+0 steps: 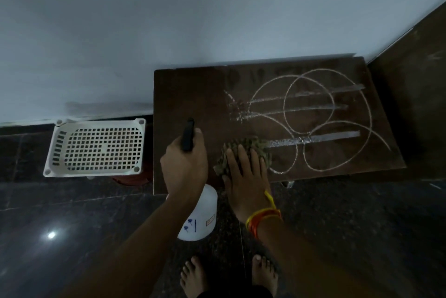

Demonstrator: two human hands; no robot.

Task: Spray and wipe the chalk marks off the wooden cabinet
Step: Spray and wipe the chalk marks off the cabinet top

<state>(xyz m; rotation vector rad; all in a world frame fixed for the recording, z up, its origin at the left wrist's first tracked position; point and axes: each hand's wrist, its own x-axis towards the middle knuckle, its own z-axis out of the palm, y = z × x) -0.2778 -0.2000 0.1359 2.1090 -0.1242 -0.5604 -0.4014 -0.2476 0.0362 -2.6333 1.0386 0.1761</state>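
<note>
The dark wooden cabinet top (193,95) carries white chalk marks (311,114): overlapping circles and several thick streaks over its right half. My left hand (184,165) is closed around the black head of a white spray bottle (200,215), which hangs below the cabinet's front edge. My right hand (246,177) lies flat, fingers spread, pressing a greenish-brown cloth (241,150) onto the cabinet near its front edge, at the left end of the lowest streak. The left half of the top shows no chalk.
A white perforated plastic basket (96,148) stands left of the cabinet, against the pale wall. A dark wooden panel (415,95) rises at the right. The floor is dark polished stone, and my bare feet (229,273) stand on it below the cabinet.
</note>
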